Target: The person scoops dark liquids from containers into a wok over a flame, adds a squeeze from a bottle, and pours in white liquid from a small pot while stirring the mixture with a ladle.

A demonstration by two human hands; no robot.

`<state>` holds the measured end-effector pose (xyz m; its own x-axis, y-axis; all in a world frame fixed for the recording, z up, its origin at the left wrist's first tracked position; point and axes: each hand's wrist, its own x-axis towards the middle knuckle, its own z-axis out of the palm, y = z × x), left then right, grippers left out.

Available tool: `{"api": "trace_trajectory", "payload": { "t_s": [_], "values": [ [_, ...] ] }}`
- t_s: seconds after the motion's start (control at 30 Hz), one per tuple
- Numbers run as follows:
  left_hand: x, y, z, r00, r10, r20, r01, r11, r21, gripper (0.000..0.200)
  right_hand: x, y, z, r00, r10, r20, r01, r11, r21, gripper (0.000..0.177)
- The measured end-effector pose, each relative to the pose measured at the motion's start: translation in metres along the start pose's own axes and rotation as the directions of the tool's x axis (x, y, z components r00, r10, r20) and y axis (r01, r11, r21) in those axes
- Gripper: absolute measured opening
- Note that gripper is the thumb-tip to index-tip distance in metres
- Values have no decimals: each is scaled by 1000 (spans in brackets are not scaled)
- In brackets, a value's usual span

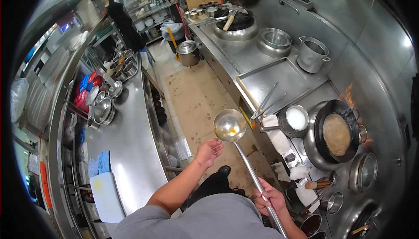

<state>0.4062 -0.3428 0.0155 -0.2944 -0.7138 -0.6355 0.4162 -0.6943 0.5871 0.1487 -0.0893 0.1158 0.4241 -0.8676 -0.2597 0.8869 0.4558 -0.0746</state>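
Observation:
A long-handled steel ladle (230,126) is tilted out over the aisle, its wide round bowl toward the far side. A small yellow-orange patch shows in the bowl. My right hand (269,196) is closed around the handle, low down near my body. My left hand (209,151) is just below and left of the bowl, fingers loosely bent and nothing in them. To the right, a black wok (355,145) sits on a burner with brownish liquid (336,135) in it and flames around its rim. A small pan (293,121) of white contents stands beside the wok.
Tongs (265,101) lie across a steel tray (279,79) on the range. A tall pot (312,54) stands behind. On the left counter (131,140) are steel bowls (103,111) and a white cutting board (106,196). A lidded pot (188,53) stands on the aisle floor.

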Motion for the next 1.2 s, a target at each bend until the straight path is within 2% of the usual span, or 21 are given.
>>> {"api": "trace_trajectory", "payload": {
  "t_s": [0.07,0.23,0.37,0.43,0.5,0.57,0.63,0.67,0.7,0.77,0.8,0.83,0.93,1.07,1.1,1.17,1.2],
  "values": [
    [-2,8,7,1000,-5,-31,7,997,76,44,4,-4,-2,1000,5,29,-5,1000,7,77],
    [12,30,9,999,-44,8,43,996,82,44,18,-11,-2,999,-30,35,28,998,58,78],
    [59,51,23,993,-85,79,72,984,162,43,28,-11,0,987,-159,10,157,983,96,80],
    [88,62,49,983,-124,138,87,965,249,48,35,-15,4,973,-232,6,230,967,107,80],
    [109,70,80,970,-164,181,98,939,329,54,37,-13,10,942,-334,14,330,935,131,81],
    [125,70,126,944,-176,278,28,886,463,50,38,-11,12,905,-426,9,419,895,155,82],
    [131,65,172,918,-240,317,39,848,528,46,36,-3,11,849,-527,-26,523,834,178,82],
    [134,57,188,903,-255,345,26,836,548,43,35,3,18,800,-594,-80,600,793,108,82],
    [137,52,203,891,-261,372,7,827,562,40,33,9,17,763,-639,-97,645,742,184,83],
    [122,52,232,880,-287,379,15,814,581,38,32,17,18,687,-721,-89,723,668,174,83],
    [116,53,244,863,-322,389,33,806,592,35,28,20,29,641,-754,-141,767,626,140,81],
    [116,53,251,864,-318,391,32,809,588,35,25,21,32,643,-753,-139,766,629,135,81],
    [118,48,258,842,-337,420,47,823,566,32,8,27,34,512,-829,-223,847,531,-26,79],
    [111,29,263,827,-383,412,95,817,568,32,-13,35,29,525,-831,-184,837,543,-67,77],
    [113,20,263,833,-389,393,125,825,551,34,-18,39,29,500,-845,-189,850,521,-80,77],
    [112,3,259,823,-425,377,168,817,552,36,-23,51,30,525,-827,-203,850,522,75,80],
    [111,-5,255,819,-430,381,184,825,534,37,-27,58,27,522,-828,-207,853,514,94,79]
  ]
}}
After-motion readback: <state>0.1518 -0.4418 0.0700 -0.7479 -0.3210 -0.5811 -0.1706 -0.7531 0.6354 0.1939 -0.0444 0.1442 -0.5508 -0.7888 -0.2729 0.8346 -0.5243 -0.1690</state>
